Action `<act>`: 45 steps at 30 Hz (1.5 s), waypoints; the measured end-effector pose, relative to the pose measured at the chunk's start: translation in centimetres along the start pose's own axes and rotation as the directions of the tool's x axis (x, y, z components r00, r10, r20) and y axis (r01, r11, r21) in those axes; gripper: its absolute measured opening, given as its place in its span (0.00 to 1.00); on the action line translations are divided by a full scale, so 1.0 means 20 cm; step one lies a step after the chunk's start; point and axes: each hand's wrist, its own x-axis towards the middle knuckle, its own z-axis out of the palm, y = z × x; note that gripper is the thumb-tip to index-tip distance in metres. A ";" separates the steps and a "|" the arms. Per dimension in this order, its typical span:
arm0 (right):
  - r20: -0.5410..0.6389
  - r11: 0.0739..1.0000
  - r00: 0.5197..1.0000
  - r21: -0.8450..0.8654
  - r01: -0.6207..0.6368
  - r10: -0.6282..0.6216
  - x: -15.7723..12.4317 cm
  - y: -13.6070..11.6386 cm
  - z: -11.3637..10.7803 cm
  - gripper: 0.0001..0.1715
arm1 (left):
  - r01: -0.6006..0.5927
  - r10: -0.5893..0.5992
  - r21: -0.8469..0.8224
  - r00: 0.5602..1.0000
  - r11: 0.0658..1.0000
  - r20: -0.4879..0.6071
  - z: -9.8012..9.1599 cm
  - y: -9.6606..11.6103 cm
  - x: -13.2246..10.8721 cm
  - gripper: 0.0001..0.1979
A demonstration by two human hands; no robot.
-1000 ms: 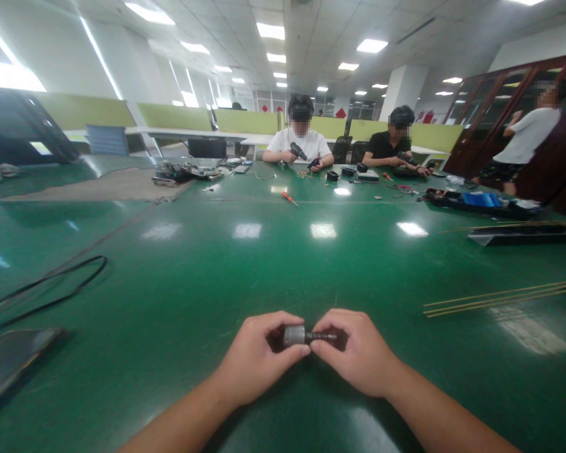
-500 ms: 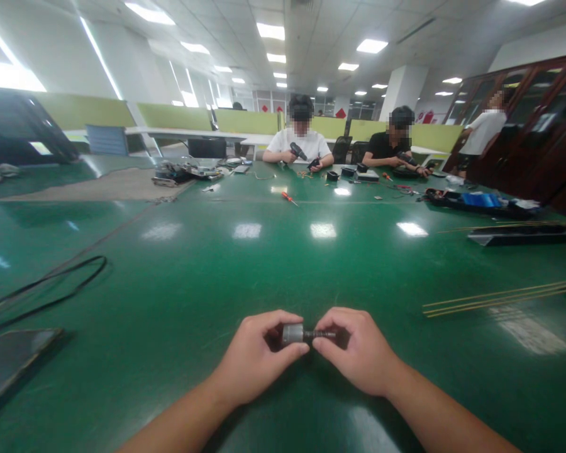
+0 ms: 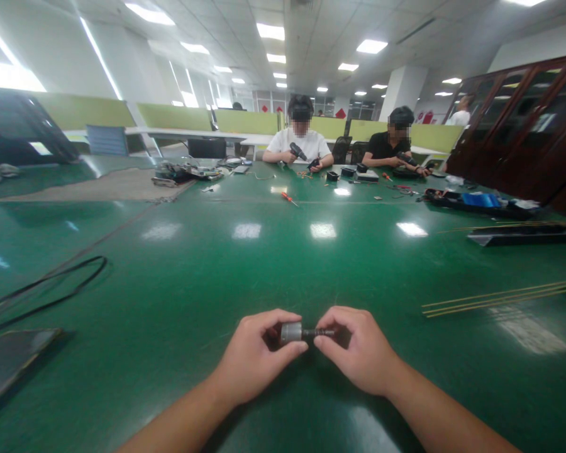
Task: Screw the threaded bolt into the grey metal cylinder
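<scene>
Low in the middle, a short grey metal cylinder (image 3: 291,332) lies between the thumb and fingers of my left hand (image 3: 257,358), which is closed on it. Out of its right end comes a thin, dark, ribbed shaft (image 3: 318,333). My right hand (image 3: 361,352) pinches the far end of this shaft between thumb and fingertips. The piece is held about level, just over the green table (image 3: 207,270). Whether it touches the surface I cannot tell. My curled fingers partly hide both ends.
Thin yellowish rods (image 3: 495,299) and a black channel piece (image 3: 528,236) lie to the right. A black cable loop (image 3: 75,286) and a dark flat panel (image 3: 16,358) are at left. Farther off lies an orange screwdriver (image 3: 289,198). Two people sit opposite, one holding a power drill (image 3: 298,151).
Both my hands keep their grip, and the piece has barely shifted. In the background at right, a standing person has moved away behind the cabinets.
</scene>
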 end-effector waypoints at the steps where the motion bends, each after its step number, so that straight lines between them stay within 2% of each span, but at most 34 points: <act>1: -0.006 1.000 1.000 0.001 -0.001 0.001 0.00 0.00 0.00 0.02 | 0.009 -0.009 0.001 1.000 1.000 -0.006 0.00 0.00 0.00 0.12; 21: -0.056 1.000 0.998 0.012 -0.027 0.028 0.00 -0.01 -0.01 0.02 | 0.077 -0.077 -0.003 0.996 0.997 -0.034 -0.01 0.01 0.01 0.14; 30: -0.067 1.000 0.997 0.013 -0.028 0.029 0.00 -0.01 -0.01 0.03 | 0.133 -0.137 -0.165 0.990 0.977 -0.013 -0.02 -0.03 0.02 0.16; 45: -0.076 1.000 0.997 0.010 -0.021 0.021 0.00 -0.01 -0.02 0.02 | 0.167 -0.169 -0.177 0.986 0.970 0.004 -0.03 -0.03 0.03 0.18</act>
